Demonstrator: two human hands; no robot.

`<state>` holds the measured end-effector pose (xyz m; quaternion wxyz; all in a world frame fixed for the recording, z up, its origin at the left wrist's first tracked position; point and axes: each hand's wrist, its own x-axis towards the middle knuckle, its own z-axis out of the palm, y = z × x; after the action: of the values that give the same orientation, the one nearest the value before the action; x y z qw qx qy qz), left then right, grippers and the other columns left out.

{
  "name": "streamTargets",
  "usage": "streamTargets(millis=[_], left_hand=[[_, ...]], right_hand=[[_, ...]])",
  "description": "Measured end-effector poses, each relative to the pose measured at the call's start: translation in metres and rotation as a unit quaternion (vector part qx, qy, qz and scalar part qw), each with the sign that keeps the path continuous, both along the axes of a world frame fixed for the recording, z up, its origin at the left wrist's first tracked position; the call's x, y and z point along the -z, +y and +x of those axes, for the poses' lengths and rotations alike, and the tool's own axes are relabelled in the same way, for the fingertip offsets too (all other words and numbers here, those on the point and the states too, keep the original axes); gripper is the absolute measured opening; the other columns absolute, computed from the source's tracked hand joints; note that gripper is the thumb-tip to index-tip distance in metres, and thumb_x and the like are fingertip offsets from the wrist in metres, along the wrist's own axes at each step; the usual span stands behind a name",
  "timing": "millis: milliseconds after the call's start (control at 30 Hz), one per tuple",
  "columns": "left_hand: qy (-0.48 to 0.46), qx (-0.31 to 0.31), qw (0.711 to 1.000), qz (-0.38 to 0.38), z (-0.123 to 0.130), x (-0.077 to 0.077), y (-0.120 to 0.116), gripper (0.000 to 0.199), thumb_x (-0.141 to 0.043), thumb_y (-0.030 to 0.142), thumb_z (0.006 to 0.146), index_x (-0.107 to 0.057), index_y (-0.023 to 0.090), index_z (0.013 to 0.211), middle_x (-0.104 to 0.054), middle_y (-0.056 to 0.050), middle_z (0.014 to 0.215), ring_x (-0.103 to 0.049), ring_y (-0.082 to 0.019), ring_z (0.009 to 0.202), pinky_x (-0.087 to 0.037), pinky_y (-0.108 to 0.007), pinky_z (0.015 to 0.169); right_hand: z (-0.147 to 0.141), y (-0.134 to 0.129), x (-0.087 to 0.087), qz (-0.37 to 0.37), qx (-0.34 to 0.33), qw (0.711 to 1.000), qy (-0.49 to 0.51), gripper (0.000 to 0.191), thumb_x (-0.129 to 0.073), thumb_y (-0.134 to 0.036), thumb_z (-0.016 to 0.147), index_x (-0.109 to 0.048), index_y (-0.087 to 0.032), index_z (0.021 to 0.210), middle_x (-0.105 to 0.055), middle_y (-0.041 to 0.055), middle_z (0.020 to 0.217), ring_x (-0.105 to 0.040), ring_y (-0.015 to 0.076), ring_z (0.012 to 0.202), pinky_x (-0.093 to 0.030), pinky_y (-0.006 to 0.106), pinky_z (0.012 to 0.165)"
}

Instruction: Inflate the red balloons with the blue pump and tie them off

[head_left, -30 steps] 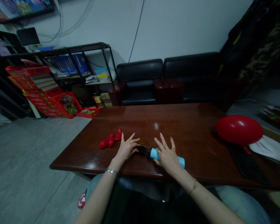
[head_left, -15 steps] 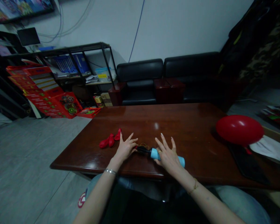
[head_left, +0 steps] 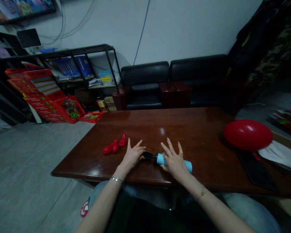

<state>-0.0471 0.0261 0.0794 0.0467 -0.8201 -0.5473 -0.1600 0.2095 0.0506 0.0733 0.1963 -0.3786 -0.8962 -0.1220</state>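
Observation:
A light blue pump (head_left: 188, 166) with a black nozzle end (head_left: 149, 155) lies on the brown table (head_left: 174, 123). My right hand (head_left: 176, 161) rests over its blue body, thumb beneath and the other fingers spread. At the nozzle is my left hand (head_left: 133, 154), its thumb and a finger closed on the tip while other fingers stretch out; what it pinches is mostly hidden. Thin yellow loops (head_left: 149, 151) lie behind the nozzle. Left of my hands sit several small red balloons (head_left: 115, 146).
A large inflated red balloon (head_left: 247, 134) is at the table's right, above a black flat item (head_left: 257, 171) and beside white paper (head_left: 278, 155). Black sofas (head_left: 145, 76) stand behind the table, with red boxes (head_left: 46, 94) stacked at the left.
My left hand has shifted slightly right, away from the small red balloons and closer along the nozzle. The red bit that showed at the nozzle tip is now hidden. My right hand has barely moved.

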Motion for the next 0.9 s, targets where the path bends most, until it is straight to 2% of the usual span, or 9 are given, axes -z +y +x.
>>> streamTargets(millis=[200, 467, 700, 900], left_hand=[[0.012, -0.032, 0.998, 0.052, 0.0060, -0.0024, -0.0017, 0.026, -0.066, 0.013, 0.084, -0.071, 0.027, 0.105, -0.067, -0.006, 0.127, -0.039, -0.031, 0.142, 0.019, -0.073, 0.110], [0.023, -0.040, 0.998, 0.047, 0.0066, -0.0034, -0.0026, 0.023, -0.069, 0.016, 0.083, -0.072, 0.027, 0.103, -0.066, -0.006, 0.129, -0.038, -0.033, 0.142, 0.020, -0.075, 0.108], [0.022, -0.014, 0.997, 0.067, 0.0027, -0.0013, -0.0011, 0.022, -0.068, 0.017, 0.085, -0.071, 0.028, 0.104, -0.067, -0.004, 0.127, -0.039, -0.030, 0.142, 0.023, -0.071, 0.110], [0.030, 0.003, 0.994, 0.110, -0.0013, 0.0014, 0.0018, 0.008, -0.069, 0.019, 0.084, -0.074, 0.026, 0.087, -0.071, -0.001, 0.120, -0.041, -0.032, 0.140, 0.022, -0.071, 0.110]], right_hand=[[-0.0001, 0.0016, 0.0013, 0.014, 0.006, 1.000, -0.003, 0.035, -0.065, -0.039, 0.081, -0.069, -0.019, 0.110, -0.028, 0.0055, 0.160, -0.008, 0.0333, 0.151, 0.007, 0.065, 0.118], [0.0050, 0.0018, 0.0054, 0.014, -0.002, 1.000, -0.011, 0.036, -0.067, -0.040, 0.080, -0.069, -0.020, 0.110, -0.029, 0.0048, 0.160, -0.010, 0.0337, 0.151, 0.006, 0.066, 0.117], [0.0052, 0.0032, -0.0028, 0.005, -0.001, 1.000, -0.020, 0.036, -0.065, -0.042, 0.082, -0.068, -0.020, 0.110, -0.026, 0.0057, 0.161, -0.009, 0.0349, 0.151, 0.013, 0.065, 0.116], [0.0049, 0.0037, 0.0001, 0.004, 0.018, 1.000, -0.022, 0.045, -0.070, -0.048, 0.077, -0.067, -0.020, 0.112, -0.022, 0.0101, 0.161, -0.006, 0.0362, 0.151, 0.010, 0.066, 0.116]])
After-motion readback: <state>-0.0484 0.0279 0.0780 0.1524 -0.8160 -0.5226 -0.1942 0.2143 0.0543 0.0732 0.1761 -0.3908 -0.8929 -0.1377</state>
